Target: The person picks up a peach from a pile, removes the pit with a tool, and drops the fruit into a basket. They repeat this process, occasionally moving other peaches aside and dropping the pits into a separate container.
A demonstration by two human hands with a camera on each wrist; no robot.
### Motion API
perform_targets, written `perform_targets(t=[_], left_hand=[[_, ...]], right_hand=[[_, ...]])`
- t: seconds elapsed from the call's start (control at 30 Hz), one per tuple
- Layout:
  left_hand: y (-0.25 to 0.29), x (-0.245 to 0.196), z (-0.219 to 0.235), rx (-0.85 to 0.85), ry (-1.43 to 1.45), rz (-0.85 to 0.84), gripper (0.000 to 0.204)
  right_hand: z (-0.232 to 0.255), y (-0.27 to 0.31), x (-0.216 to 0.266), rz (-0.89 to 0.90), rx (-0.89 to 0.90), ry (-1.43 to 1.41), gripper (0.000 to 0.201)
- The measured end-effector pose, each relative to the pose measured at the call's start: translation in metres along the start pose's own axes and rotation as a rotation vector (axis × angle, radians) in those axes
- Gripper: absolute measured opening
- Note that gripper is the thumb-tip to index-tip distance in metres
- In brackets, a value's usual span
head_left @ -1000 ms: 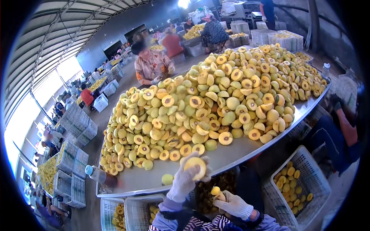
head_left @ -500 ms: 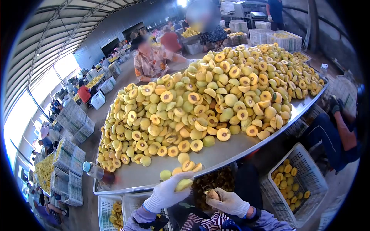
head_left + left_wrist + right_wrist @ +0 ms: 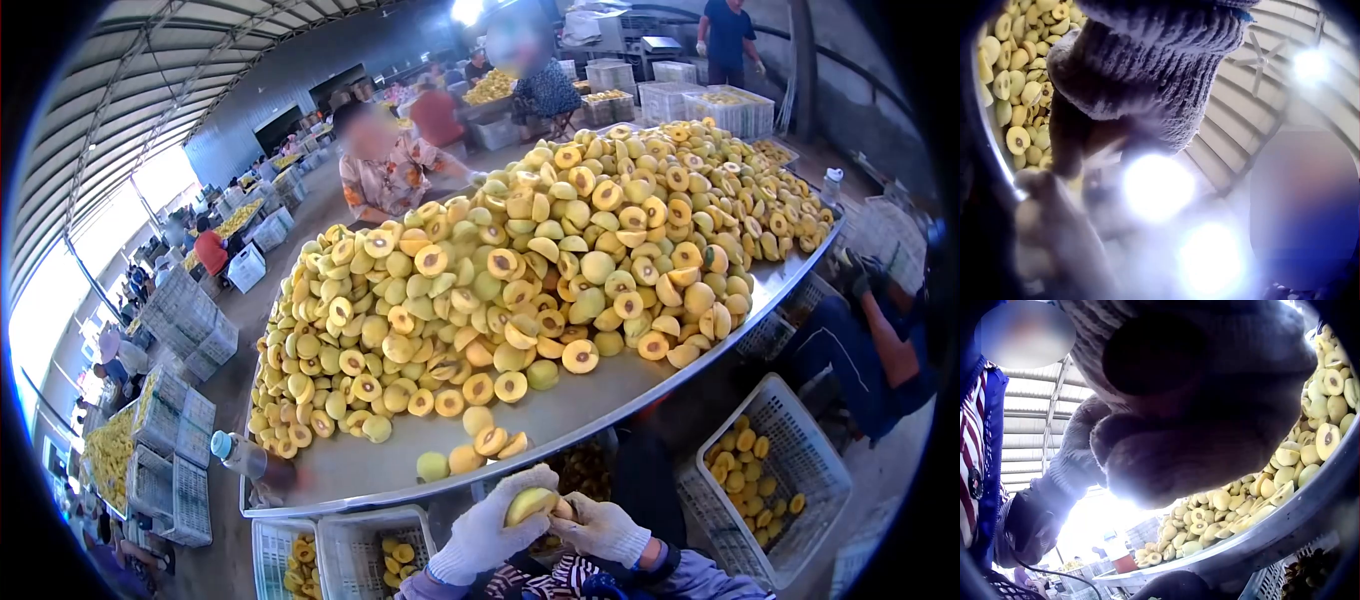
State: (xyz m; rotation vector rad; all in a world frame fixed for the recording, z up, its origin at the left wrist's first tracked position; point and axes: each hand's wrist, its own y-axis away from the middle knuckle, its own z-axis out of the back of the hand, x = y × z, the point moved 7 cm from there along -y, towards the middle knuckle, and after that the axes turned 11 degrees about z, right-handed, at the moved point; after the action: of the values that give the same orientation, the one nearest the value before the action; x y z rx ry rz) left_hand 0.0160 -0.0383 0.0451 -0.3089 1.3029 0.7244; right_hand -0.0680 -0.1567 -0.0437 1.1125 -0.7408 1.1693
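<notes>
My gloved left hand (image 3: 500, 528) grips a yellow-green peach half (image 3: 531, 505) just below the near edge of the metal table (image 3: 340, 478). Right beside it, my gloved right hand (image 3: 606, 530) has its fingers curled round a small tan rounded thing (image 3: 566, 510), its end against the peach half; I cannot tell what it is. A few loose halves (image 3: 465, 459) and a greenish one (image 3: 432, 466) lie at the table edge above the hands. Beyond them rises a large heap of halved peaches (image 3: 480, 290). The right wrist view shows the right hand's glove (image 3: 1197, 444) dark and close.
Below the table stand white crates with peach halves: one (image 3: 790, 480) at right, two at left (image 3: 375, 520). Dark scraps (image 3: 585, 465) lie below the hands. A blue-capped bottle (image 3: 250, 460) stands at the left corner. Across the table a person (image 3: 385, 185) reaches toward the heap.
My left hand has come down from over the table and right, up to the right hand, with a peach half. Several halves now lie at the table edge. The yellow piece at my right fingertips is gone from view.
</notes>
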Motion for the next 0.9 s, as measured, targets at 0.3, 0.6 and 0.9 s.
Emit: perform_targets(t=[0.3,0.6,0.9], left_hand=[[-0.022,0.039,0.0,0.023,1.088,0.045,0.067],[-0.031,0.068,-0.005,-0.149,1.028,0.14,0.086],[-0.017,0.046,-0.024,-0.263,0.824,0.016,0.066]], right_hand=[[-0.001,0.008,0.012,-0.033,-0.127,-0.574,0.021],[-0.004,0.004,0.022,0.151,-0.161,-0.191,0.038],[-0.006,0.003,0.027,0.061,-0.126,-0.104,0.041]])
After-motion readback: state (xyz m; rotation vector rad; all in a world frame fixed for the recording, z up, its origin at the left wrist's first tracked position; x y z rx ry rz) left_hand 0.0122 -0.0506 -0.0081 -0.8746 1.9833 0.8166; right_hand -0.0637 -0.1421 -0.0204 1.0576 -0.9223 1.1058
